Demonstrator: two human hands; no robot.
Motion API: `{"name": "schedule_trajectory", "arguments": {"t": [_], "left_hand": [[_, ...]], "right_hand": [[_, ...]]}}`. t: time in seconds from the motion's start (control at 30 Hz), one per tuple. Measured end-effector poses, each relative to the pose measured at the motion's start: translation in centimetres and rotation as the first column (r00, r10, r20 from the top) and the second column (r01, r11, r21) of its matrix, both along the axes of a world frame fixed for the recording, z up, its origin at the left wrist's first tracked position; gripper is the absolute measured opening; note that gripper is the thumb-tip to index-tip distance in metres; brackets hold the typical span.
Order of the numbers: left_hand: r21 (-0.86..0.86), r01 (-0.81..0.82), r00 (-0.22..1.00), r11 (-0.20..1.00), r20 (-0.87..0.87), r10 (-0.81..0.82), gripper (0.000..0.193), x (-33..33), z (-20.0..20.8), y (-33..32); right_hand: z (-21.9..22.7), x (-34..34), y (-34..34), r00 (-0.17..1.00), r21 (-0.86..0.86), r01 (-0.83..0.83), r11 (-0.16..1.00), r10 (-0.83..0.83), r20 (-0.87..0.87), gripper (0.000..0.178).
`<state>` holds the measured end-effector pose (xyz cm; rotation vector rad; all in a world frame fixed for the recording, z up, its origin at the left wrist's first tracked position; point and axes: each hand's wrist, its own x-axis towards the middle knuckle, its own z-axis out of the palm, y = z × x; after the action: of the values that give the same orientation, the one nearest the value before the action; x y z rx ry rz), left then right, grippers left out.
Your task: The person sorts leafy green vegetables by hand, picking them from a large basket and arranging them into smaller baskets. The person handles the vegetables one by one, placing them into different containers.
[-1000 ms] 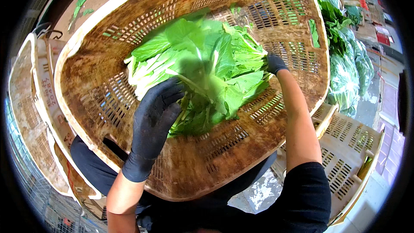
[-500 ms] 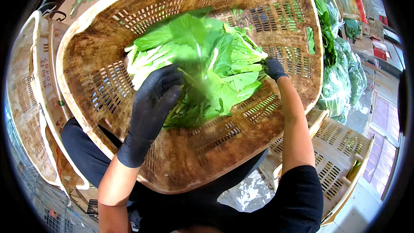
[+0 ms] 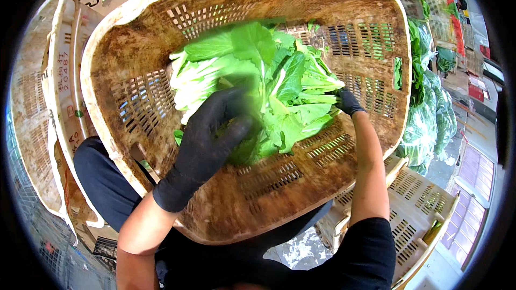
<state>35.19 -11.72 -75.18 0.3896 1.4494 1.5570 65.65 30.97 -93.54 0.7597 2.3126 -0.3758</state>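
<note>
Now left hand (image 3: 215,131), gloved, fingers spread flat on greens (image 3: 263,83) mid-basket (image 3: 258,209); right hand (image 3: 348,102) grips bunch's right edge.

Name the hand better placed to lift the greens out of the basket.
Left, probably. The left hand lies spread on top of the leafy greens; the right hand only touches their edge near the basket wall.

left hand (image 3: 212,134): black glove, snug, cuff ending just past the wrist, at about 7 o'clock
right hand (image 3: 348,102): matching black glove, at about 3 o'clock
forearms: bare below both cuffs
sleeve (image 3: 365,249): black, short, on the right upper arm, at 5 o'clock
legs (image 3: 105,182): dark clothing, at 8 o'clock
</note>
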Motion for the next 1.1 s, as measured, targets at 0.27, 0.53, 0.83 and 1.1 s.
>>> {"name": "schedule_trajectory", "arguments": {"t": [0.27, 0.53, 0.83, 1.1], "left_hand": [[0.013, -0.003, 0.994, 1.000, 0.105, 0.002, 0.041, -0.1, -1.4, 0.7], [0.056, 0.166, 0.966, 0.984, 0.190, -0.174, 0.025, 2.4, -2.8, 1.9], [0.230, 0.131, 0.870, 0.964, 0.440, -0.223, 0.050, 6.0, -0.3, 1.3], [-0.187, -0.214, 0.803, 0.959, 0.525, 0.282, 0.031, 2.2, 0.7, -0.1]], "right_hand": [[23.5, -2.0, -3.1, 0.923, -0.333, 0.328, 0.884, -0.375, -0.087, 0.045], [34.0, 0.8, -8.7, 0.450, -0.459, 0.798, 0.391, -0.893, 0.022, 0.043], [32.1, -10.1, -26.5, 0.698, -0.112, 0.341, 0.933, -0.331, -0.635, 0.038], [22.0, -15.4, -34.2, 0.837, -0.263, 0.041, 0.964, -0.177, -0.518, 0.044]]}}
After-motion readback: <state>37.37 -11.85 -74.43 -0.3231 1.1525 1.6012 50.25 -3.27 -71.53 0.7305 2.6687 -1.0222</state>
